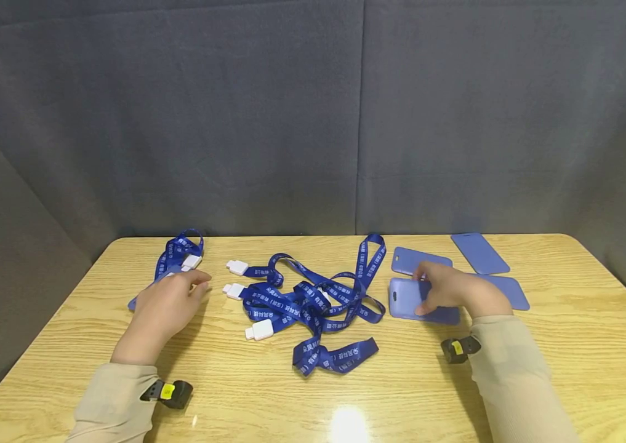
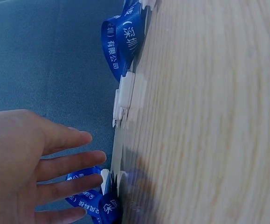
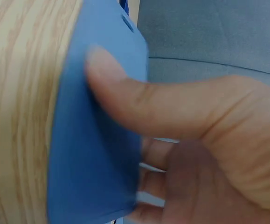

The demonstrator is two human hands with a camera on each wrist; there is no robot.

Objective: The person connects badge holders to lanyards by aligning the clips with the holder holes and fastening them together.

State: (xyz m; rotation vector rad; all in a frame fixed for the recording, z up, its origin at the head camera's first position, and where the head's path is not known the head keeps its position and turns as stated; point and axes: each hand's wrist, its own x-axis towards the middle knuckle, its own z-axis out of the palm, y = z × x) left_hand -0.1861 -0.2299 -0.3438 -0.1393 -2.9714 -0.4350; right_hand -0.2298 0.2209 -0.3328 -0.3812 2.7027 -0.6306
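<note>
Left hand (image 1: 164, 306) flat and open; right hand (image 1: 455, 290) pinching.

Table (image 1: 567, 344): wood-grain surface, smooth, lightly glossy, light reflection near edge.
Lanyards (image 1: 313, 304): woven cloth ribbon, slight sheen, printed lettering.
Clips (image 1: 260, 330): white plastic, smooth.
Card holder (image 1: 404, 298): blue plastic, matt, smooth.
Backdrop (image 1: 235, 123): grey cloth, matt.
</note>
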